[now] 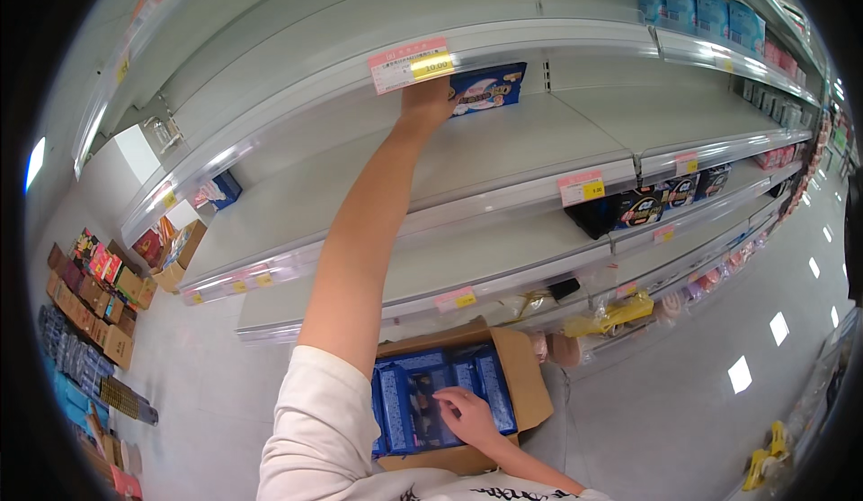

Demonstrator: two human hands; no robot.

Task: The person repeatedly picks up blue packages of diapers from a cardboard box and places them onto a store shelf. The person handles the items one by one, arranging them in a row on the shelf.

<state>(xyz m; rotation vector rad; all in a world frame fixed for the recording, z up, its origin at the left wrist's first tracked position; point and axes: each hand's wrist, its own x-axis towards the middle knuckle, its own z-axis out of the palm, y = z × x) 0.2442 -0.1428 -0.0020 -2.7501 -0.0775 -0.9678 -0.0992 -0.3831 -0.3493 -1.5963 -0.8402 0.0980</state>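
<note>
My left hand reaches onto a middle shelf and grips the left end of a dark blue printed packet, which stands upright there. The price label on the shelf edge above hides part of the fingers. Below, on the floor, an open cardboard box holds several blue packets packed on edge. Over its middle is my right hand, fingers loosely curled and holding nothing; whether it touches the packets I cannot tell.
Black packets stand on the shelf below, to the right. Light blue packs line the upper right shelf. Another blue pack lies at the far left shelf end. Cartons are stacked on the left floor. Price rails edge the shelves.
</note>
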